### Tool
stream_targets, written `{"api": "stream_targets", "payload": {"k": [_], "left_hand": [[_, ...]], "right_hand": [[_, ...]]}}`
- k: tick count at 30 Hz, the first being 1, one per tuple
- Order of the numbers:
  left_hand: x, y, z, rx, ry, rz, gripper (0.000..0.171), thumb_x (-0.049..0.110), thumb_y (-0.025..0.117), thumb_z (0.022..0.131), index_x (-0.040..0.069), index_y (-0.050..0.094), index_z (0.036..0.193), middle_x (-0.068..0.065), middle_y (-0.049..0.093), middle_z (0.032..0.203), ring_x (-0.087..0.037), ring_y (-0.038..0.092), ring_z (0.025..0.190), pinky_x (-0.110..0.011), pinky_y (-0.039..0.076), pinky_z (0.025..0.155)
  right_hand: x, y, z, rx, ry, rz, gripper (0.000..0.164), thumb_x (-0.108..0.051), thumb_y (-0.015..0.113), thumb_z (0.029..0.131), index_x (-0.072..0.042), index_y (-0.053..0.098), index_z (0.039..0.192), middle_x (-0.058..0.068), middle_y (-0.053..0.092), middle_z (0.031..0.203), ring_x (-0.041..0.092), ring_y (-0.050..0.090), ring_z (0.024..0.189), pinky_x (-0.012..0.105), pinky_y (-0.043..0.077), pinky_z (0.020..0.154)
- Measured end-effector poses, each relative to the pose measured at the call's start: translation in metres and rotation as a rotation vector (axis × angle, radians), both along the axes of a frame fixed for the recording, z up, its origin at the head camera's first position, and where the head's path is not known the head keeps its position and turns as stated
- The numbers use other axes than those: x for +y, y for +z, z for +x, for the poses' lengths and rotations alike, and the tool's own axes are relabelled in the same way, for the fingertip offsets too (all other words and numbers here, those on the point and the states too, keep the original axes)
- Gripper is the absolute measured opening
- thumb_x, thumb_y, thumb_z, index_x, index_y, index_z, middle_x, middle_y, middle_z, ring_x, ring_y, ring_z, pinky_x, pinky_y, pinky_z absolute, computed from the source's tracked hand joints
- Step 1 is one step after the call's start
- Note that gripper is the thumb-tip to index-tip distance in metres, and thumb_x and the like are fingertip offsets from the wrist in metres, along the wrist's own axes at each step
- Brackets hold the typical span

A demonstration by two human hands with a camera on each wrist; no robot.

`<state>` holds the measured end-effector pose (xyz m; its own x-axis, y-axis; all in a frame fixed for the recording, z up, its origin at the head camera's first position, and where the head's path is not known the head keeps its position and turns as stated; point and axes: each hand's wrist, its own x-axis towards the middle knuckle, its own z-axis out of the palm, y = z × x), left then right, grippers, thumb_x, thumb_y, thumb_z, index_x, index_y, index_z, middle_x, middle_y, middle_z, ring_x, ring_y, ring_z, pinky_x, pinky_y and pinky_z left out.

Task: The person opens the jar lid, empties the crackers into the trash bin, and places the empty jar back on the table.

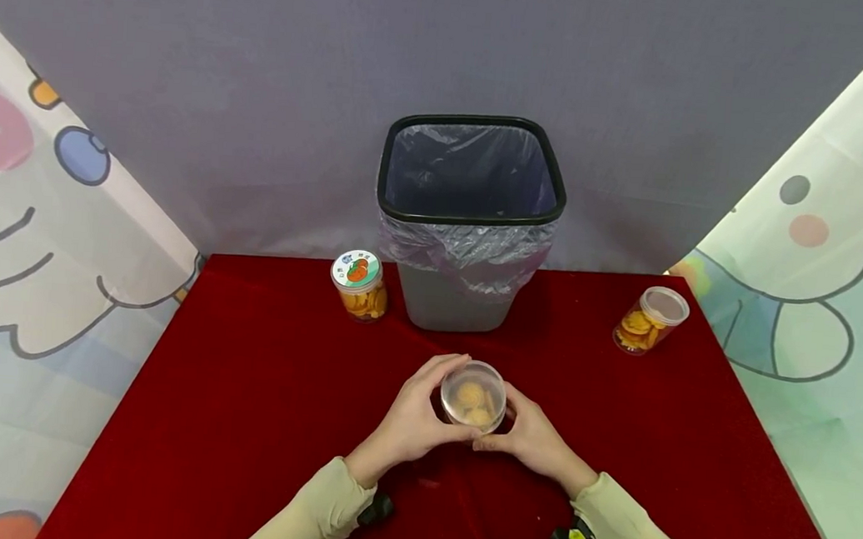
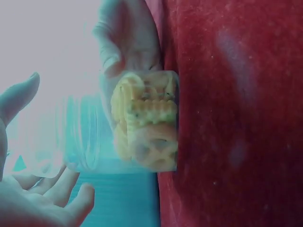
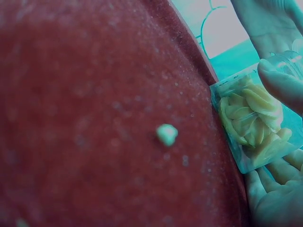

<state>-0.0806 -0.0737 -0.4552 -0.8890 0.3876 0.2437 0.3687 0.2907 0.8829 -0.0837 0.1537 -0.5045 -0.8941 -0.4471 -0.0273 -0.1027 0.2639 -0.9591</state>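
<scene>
A clear plastic jar (image 1: 473, 396) with a translucent lid and yellow, ridged snack pieces inside stands upright on the red cloth, between the two hands. My left hand (image 1: 415, 419) curls round the jar's upper part from the left, its thumb across the near side. From the right, my right hand (image 1: 536, 440) grips the jar with thumb and fingers. Through the clear wall, the snack pieces (image 2: 147, 123) show in the left wrist view, close to the cloth. In the right wrist view the jar (image 3: 255, 118) sits partly behind the right thumb. Whether the lid is tight cannot be told.
A grey bin (image 1: 455, 296) lined with a clear bag stands at the back. Left of it is a jar with an orange-printed lid (image 1: 358, 285); a plain-lidded jar (image 1: 649, 321) stands farther right. A pale crumb (image 3: 167, 135) lies on the red cloth (image 1: 240, 423).
</scene>
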Motion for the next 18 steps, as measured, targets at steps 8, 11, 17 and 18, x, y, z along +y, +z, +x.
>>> {"api": "stream_targets", "payload": {"k": [8,11,17,18], "left_hand": [[-0.012,0.001,-0.003,0.007,0.055,0.002,0.091,0.024,0.093,0.071,0.025,0.046,0.148,0.010,0.048,0.143,-0.012,0.047,0.130,-0.045,0.039,0.107],[-0.021,0.000,-0.005,0.008,0.088,-0.006,0.090,0.022,0.093,0.071,0.027,0.046,0.148,0.009,0.048,0.143,-0.012,0.047,0.130,-0.046,0.039,0.107],[-0.045,-0.004,-0.009,0.011,0.178,-0.008,0.088,0.026,0.093,0.071,0.026,0.048,0.146,0.006,0.050,0.142,-0.015,0.048,0.130,-0.049,0.040,0.106],[-0.050,-0.005,-0.010,0.011,0.193,-0.005,0.088,0.026,0.093,0.071,0.026,0.048,0.146,0.005,0.050,0.142,-0.016,0.048,0.130,-0.050,0.039,0.106]], "right_hand": [[0.000,0.002,-0.001,0.014,-0.004,0.011,0.091,-0.024,0.091,0.073,-0.013,0.042,0.149,0.008,0.049,0.145,0.028,0.047,0.134,0.024,0.041,0.103],[-0.001,0.002,-0.001,0.008,-0.011,0.025,0.093,-0.026,0.091,0.072,-0.016,0.042,0.150,0.004,0.049,0.146,0.025,0.047,0.134,0.027,0.040,0.104],[-0.002,0.003,-0.001,0.004,-0.012,0.040,0.093,-0.030,0.092,0.071,-0.019,0.043,0.149,-0.001,0.050,0.145,0.020,0.048,0.133,0.026,0.040,0.104],[-0.002,0.003,-0.001,0.003,-0.013,0.043,0.093,-0.030,0.092,0.070,-0.019,0.043,0.149,-0.002,0.051,0.144,0.019,0.048,0.133,0.025,0.040,0.104]]}}
